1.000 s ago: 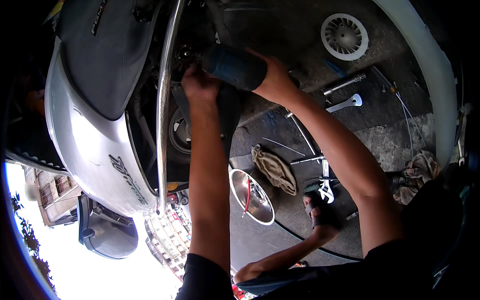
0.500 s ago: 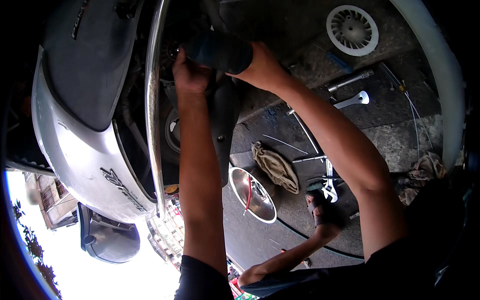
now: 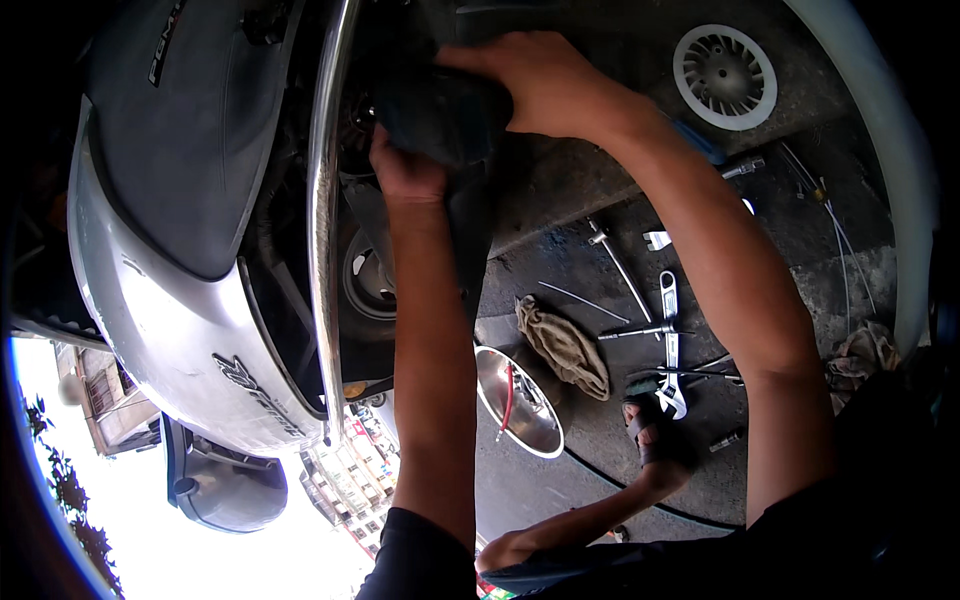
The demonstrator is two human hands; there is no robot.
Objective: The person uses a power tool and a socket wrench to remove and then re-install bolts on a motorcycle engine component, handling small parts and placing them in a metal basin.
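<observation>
My right hand (image 3: 545, 85) is wrapped over the far side of a bulky dark tool body (image 3: 440, 118); its exact kind is lost in shadow. From below, my left hand (image 3: 410, 175) is closed against the same tool, thumb up beside its left end, other fingers mostly hidden. That end points at the shadowed mechanical parts of a silver and grey scooter (image 3: 180, 320), where a small shiny spot shows. Between my left forearm and the scooter's body runs a chrome bar (image 3: 322, 200).
At upper right lies a white finned fan wheel (image 3: 725, 78). On the ground are an adjustable wrench (image 3: 672, 345), a T-handle wrench (image 3: 622, 262), a crumpled rag (image 3: 562, 350) and a metal bowl (image 3: 520, 405) holding a red-handled item. My sandalled foot (image 3: 645, 425) is beside the wrench.
My right hand has shifted from the tool's right end up over its top. The tool is turned differently, and my left hand stays against it. The whole view has shifted slightly.
</observation>
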